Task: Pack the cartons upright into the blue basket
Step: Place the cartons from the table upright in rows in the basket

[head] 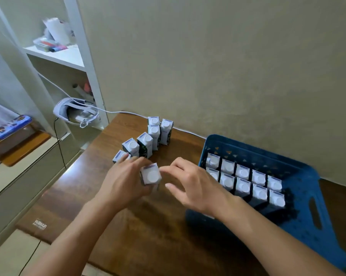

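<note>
My left hand (122, 179) grips one small white-capped carton (150, 175) upright above the wooden table (164, 236). My right hand (190, 183) hovers just right of it with spread, relaxed fingers, holding nothing. Several more cartons (148, 140) stand in a loose row on the table behind my hands. The blue basket (311, 208) sits at the right; several cartons (245, 180) stand upright in two rows along its far-left part.
A white headset (76, 113) with a cable lies on a low shelf at the left. The white shelving unit (68, 56) stands beside the table. The beige wall (227, 66) runs right behind the table and basket.
</note>
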